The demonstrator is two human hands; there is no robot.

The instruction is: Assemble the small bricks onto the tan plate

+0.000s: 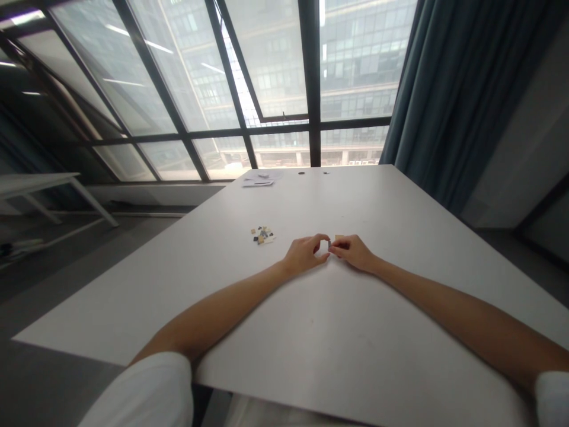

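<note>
A small grey block (pixel 329 244), seemingly a toy building brick, is held between my two hands in the middle of the table. My left hand (pixel 306 254) curves round its left side, forefinger at the upper end and thumb near the lower end. From the right, my right hand (pixel 352 251) pinches the same block between closed fingertips. Just behind the right fingers shows a tan piece (pixel 339 237), partly hidden by them. Left of my hands lies a loose pile of small pieces (pixel 263 235) in tan, dark, grey and white.
The white table (pixel 284 323) reaches from my body to the windows. At its far end lie papers (pixel 258 180) and small dark items, one a round disc (pixel 301 173). Another white table (pixel 40 182) stands at left; a blue curtain (pixel 427 112) hangs at right.
</note>
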